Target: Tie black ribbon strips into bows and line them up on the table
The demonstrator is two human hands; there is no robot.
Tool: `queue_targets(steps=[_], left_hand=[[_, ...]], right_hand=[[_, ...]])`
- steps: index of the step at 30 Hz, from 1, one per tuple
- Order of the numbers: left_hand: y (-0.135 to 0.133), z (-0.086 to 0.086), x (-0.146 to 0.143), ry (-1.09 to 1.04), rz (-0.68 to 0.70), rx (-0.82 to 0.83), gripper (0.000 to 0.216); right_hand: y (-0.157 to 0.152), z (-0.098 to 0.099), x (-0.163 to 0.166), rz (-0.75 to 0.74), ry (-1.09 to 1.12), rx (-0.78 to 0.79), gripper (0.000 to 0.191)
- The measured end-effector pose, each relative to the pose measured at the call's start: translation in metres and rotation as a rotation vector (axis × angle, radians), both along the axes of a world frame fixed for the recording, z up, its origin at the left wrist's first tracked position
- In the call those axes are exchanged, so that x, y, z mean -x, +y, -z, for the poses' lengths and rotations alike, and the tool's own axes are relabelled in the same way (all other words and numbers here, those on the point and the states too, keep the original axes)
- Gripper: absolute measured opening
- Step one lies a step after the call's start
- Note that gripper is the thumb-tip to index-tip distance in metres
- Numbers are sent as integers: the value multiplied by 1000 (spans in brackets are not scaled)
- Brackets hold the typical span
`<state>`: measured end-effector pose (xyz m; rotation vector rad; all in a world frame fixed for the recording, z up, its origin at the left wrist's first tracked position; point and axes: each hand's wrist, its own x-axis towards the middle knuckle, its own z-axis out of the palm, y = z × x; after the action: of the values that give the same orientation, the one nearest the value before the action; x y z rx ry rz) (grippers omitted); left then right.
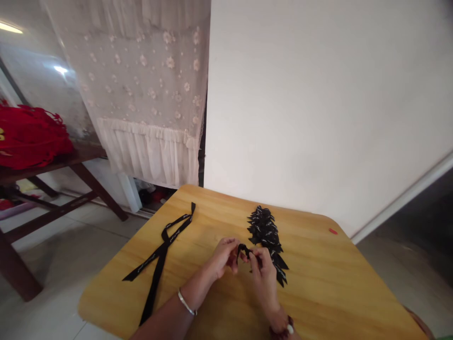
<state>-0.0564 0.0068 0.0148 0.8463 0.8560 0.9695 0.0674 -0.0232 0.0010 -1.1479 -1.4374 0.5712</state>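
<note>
Between my two hands is a short piece of black ribbon (242,248), bent into a loop above the table. My left hand (225,257) pinches its left side with the fingertips. On the other side, my right hand (262,269) grips the ribbon with thumb and fingers closed. Just beyond my right hand lies a pile of black ribbon bows (264,226) with pale lettering, overlapping in a row. To the left, a long black ribbon (163,250) with similar lettering lies loosely crossed over itself. Part of the held ribbon is hidden by my fingers.
The wooden table (318,283) has rounded corners and meets a white wall (318,104). A small red piece (333,231) lies near its right edge. A lace curtain (148,94) hangs behind at left. A dark wooden stand (85,179) holds a red heap (31,137).
</note>
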Motion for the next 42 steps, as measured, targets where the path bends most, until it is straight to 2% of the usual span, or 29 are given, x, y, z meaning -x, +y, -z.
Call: queue_targets(steps=[5,8,10,13,16,19,23,26,28,32,38,42], left_hand=[[1,-4,5,105,-294,-97,28],[0,-8,7,154,-387,-199,22],[-1,-9,6,224,-353,-288,20],[-4,-7,3,298,-210,-425,29],[-4,1,-3,307,-89,-409,35],[-1,9,-7,238,-52,-309,34],[2,10,-8,163,-124,-263,24],[2,6,-7,177,-184,-270,23],[2,5,-7,206,-210,-271,24],[2,7,-9,245,-243,-226,24],[-1,7,-10,134,-295,-79,19],[-2,5,-9,-65,-228,30,22]], right_hand=[[10,-2,-7,-37,560,284,20],[13,0,-11,-109,797,392,20],[14,1,-13,-165,883,446,18],[14,-1,-13,-236,974,518,16],[13,-4,-11,-291,1005,541,15],[11,-7,-10,-332,967,489,15],[9,-10,-8,-311,923,460,17],[6,-14,-8,-263,873,561,23],[5,-17,-8,-288,792,603,30],[3,-21,-6,-331,622,526,30],[8,-11,-4,-212,280,404,28],[11,0,-6,-50,0,284,23]])
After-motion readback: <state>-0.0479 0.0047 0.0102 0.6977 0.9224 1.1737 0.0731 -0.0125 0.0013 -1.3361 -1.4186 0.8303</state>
